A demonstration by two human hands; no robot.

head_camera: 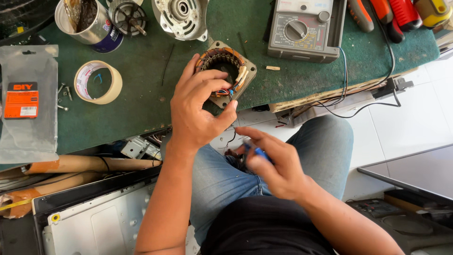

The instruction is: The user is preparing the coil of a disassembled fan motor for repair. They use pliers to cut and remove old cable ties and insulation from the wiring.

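Green bench mat (pixel 141 108): motor stator (pixel 226 73) sits at its near edge, copper windings showing. Your left hand (pixel 198 111) curls over the stator, fingers on the coloured wires. Your right hand (pixel 273 165), over your lap, pinches a small blue-handled tool (pixel 257 152).

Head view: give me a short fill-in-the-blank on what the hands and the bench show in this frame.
1. The left hand grips a motor stator wound with ____ wire.
2. The right hand pinches a small tool with a ____ handle.
3. The roll of tape lies on a ____ mat.
4. The meter has a round ____ in its middle.

Missing words: copper; blue; green; dial
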